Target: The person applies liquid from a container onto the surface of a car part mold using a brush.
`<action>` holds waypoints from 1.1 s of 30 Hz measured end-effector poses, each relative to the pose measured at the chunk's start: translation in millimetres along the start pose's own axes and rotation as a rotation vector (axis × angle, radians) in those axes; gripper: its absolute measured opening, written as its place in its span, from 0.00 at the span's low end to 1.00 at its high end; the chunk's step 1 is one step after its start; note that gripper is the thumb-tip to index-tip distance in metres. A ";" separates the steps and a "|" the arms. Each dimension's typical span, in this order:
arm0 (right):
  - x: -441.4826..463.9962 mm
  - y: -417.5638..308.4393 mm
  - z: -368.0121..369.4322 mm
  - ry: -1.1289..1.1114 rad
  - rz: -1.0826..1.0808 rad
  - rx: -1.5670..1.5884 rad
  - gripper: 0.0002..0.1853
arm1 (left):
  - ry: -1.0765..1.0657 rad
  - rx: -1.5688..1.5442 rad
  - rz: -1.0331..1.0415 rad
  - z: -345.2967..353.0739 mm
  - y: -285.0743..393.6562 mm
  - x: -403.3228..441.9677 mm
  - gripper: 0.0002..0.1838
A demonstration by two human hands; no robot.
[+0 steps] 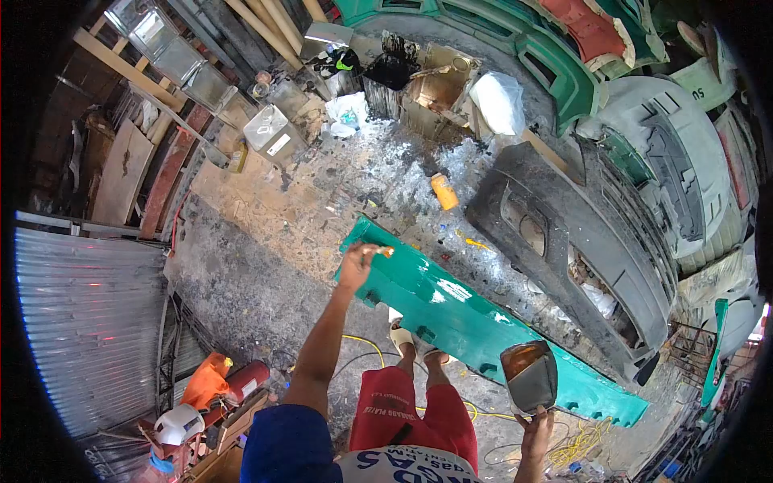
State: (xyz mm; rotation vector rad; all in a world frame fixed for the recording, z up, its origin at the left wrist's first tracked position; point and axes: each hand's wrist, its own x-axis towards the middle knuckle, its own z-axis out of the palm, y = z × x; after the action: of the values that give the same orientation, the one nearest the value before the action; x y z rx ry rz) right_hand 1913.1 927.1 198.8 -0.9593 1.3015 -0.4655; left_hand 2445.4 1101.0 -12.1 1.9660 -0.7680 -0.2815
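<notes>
A long green panel with whitish patches lies across the middle of the view, in front of my feet. Over its left end, my left hand is closed on a small tool with orange material at its tip. My right hand holds a dark grey container from below, near the panel's right part. Orange-brown material shows inside the container's open top.
An orange bottle lies on the stained floor beyond the panel. A large dark bumper is at the right. Yellow cable runs near my feet. Corrugated metal stands left, with a red cylinder nearby.
</notes>
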 end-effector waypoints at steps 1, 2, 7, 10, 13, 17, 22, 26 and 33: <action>-2.7 -4.8 5.0 -0.003 0.009 -0.023 0.26 | 0.031 0.019 0.023 -9.2 -6.9 8.0 0.08; -4.5 -8.4 9.4 -0.007 0.018 -0.046 0.26 | 0.062 0.039 0.046 -16.6 -12.6 14.4 0.08; -5.6 -2.8 9.6 0.056 0.035 -0.021 0.30 | 0.177 0.199 0.081 -38.8 -8.5 26.1 0.10; -3.9 -1.3 9.8 0.069 0.021 -0.028 0.22 | 0.222 0.227 0.035 -25.3 5.7 21.7 0.11; -6.7 -4.4 16.5 0.071 0.021 -0.019 0.22 | 0.162 0.523 0.158 5.6 10.4 1.3 0.13; -6.9 -12.4 31.7 0.034 -0.012 -0.012 0.24 | 0.008 0.494 0.193 61.8 30.0 -31.2 0.12; -8.8 -12.6 31.6 0.019 0.011 -0.029 0.26 | -0.030 0.008 0.116 30.8 25.5 -10.9 0.08; -9.2 -8.7 29.2 0.028 0.029 -0.027 0.27 | 0.156 0.098 0.051 -19.8 -22.9 23.8 0.08; -15.1 -10.3 26.6 0.033 0.008 -0.037 0.27 | 0.209 0.404 0.143 -43.3 -8.2 22.2 0.11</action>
State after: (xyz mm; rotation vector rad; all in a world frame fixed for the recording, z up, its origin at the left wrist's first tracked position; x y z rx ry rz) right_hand 1936.7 941.6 215.4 -0.9807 1.3475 -0.4539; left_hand 2487.2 1120.6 5.3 2.2569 -0.8716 0.1773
